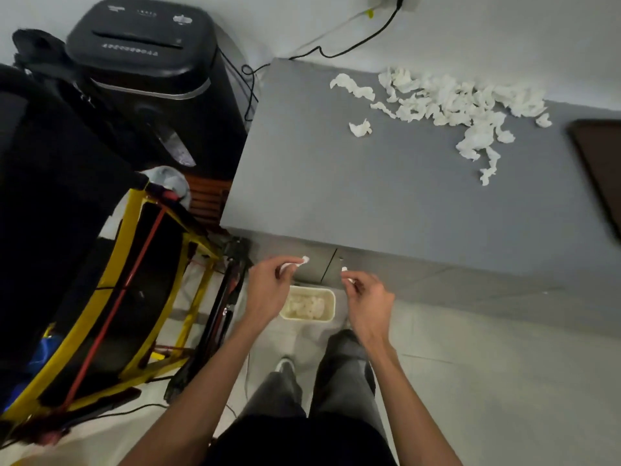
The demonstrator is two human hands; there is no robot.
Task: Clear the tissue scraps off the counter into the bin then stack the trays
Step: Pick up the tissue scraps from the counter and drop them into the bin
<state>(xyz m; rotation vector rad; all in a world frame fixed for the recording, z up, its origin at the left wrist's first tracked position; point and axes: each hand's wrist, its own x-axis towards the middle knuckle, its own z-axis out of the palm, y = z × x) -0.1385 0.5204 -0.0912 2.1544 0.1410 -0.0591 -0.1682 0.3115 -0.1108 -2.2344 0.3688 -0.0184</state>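
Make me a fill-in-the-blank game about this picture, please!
The left hand and right hand each pinch a ____ scrap.
The bin below them stands on the ____.
The scrap pile lies on the ____ counter.
Answers: tissue, floor, grey.

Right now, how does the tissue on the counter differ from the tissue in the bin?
The counter tissue lies spread in a loose trail over the counter; the bin tissue sits bunched inside the bin. The counter tissue is up by the wall, the bin tissue down near the floor. Both are white crumpled scraps.
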